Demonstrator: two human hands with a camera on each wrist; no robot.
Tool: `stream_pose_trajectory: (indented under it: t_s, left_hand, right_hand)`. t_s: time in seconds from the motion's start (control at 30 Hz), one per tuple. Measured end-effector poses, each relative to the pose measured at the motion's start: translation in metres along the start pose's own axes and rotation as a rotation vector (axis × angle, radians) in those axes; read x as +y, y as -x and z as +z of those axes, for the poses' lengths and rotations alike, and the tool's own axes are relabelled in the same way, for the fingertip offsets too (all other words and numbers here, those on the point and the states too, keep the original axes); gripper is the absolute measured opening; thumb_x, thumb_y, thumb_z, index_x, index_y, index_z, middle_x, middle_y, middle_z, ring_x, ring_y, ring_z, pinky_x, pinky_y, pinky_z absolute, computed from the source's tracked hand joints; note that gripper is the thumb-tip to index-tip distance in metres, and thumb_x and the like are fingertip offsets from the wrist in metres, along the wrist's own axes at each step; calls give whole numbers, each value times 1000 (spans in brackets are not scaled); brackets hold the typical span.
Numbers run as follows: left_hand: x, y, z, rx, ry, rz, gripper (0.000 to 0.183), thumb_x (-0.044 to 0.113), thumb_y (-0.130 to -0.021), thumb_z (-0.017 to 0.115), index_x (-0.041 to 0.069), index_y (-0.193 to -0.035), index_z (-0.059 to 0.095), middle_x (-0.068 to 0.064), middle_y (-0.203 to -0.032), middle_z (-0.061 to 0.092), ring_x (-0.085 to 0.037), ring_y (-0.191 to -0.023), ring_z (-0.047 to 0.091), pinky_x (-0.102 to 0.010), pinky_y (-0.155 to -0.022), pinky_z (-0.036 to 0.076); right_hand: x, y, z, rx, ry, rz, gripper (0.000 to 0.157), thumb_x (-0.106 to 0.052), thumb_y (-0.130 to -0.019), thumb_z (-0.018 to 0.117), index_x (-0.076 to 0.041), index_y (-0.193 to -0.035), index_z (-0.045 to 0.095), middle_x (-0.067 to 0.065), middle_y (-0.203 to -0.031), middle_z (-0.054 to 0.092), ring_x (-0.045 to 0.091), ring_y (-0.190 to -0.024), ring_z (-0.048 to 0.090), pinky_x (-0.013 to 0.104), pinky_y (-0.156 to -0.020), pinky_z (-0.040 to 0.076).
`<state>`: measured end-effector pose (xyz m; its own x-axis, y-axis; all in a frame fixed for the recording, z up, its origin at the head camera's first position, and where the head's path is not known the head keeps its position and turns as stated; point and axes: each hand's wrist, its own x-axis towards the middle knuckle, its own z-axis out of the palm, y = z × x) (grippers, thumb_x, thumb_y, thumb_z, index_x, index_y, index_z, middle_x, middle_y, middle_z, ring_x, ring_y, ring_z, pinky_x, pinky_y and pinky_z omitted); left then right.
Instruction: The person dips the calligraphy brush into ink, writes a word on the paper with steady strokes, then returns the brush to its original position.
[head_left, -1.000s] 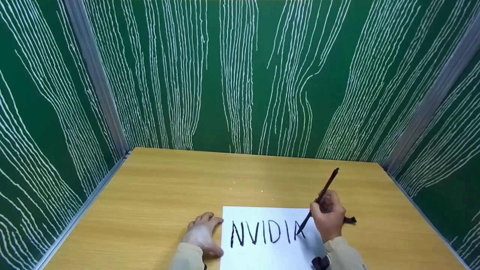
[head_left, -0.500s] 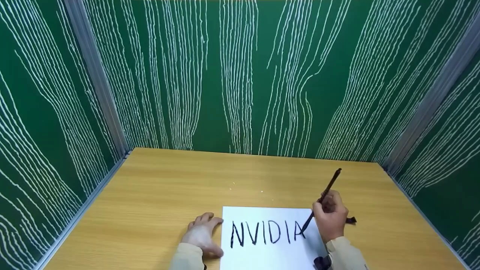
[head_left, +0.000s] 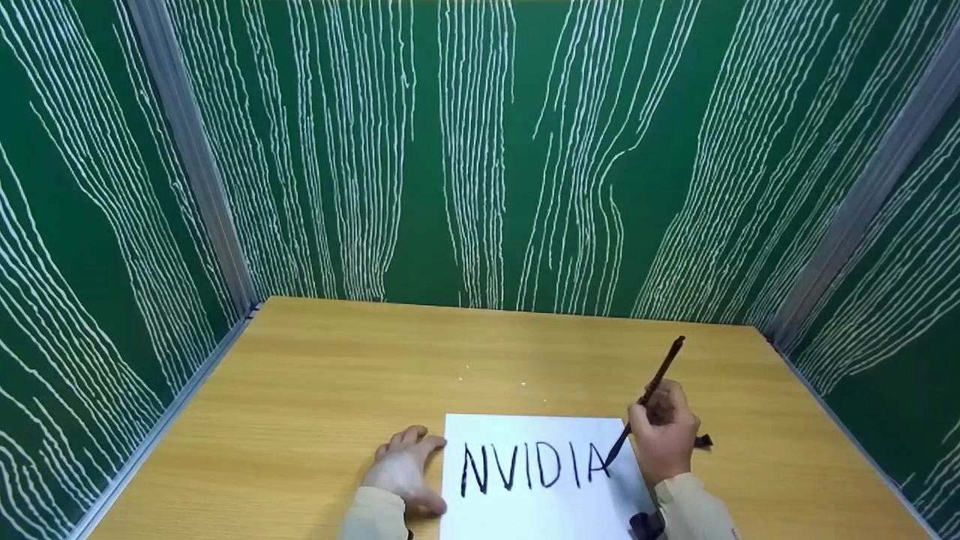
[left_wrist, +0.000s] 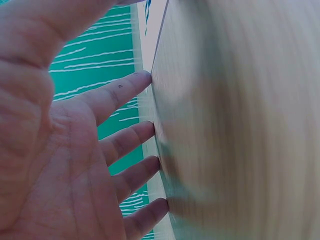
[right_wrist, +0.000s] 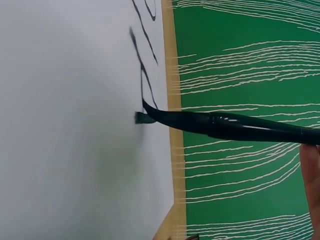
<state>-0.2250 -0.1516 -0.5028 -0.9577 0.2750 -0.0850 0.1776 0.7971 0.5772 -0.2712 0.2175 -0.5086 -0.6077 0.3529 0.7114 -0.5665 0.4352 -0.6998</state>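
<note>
A white sheet of paper [head_left: 540, 502] lies near the front edge of a wooden table [head_left: 315, 405]; black letters NVIDIA [head_left: 534, 465] are painted across it. My right hand [head_left: 664, 435] grips a dark brush pen [head_left: 646, 397], whose tip touches the paper at the last letter. In the right wrist view the brush pen [right_wrist: 235, 126] bends its wet tip against the paper [right_wrist: 70, 130]. My left hand [head_left: 403, 469] rests flat on the table just left of the sheet, fingers spread. In the left wrist view the fingers [left_wrist: 120, 95] press on the wood [left_wrist: 240, 125].
Green walls with white wavy lines [head_left: 480, 150] enclose the table on three sides, with grey metal corner strips [head_left: 187, 150]. A small black object [head_left: 703, 442] lies behind my right hand. Bare wood stretches to the back and left.
The right hand and brush have shifted slightly to the right along the last letter's stroke. The left hand has not moved.
</note>
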Motion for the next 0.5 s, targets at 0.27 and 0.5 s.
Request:
stream_pose_trajectory:
  t_s: [0.27,0.5]
  left_hand:
    - [1,0,0,2,-2,-6,96,24,-56,93,10,-145,59,-25,-157,46,-52,-147,39,-74,-120,29]
    - [1,0,2,16,-42,2,94,24,-55,91,11,-143,60,-24,-155,48,-50,-145,42,-74,-117,33]
  right_hand:
    - [-7,-12,-5,44,-67,53,22,18,-84,56,9,-103,62,-16,-72,62,0,-58,57,13,-50,50]
    - [-20,-22,-10,32,-115,97,23,17,-88,56,11,-109,59,-15,-74,64,1,-58,62,18,-49,56]
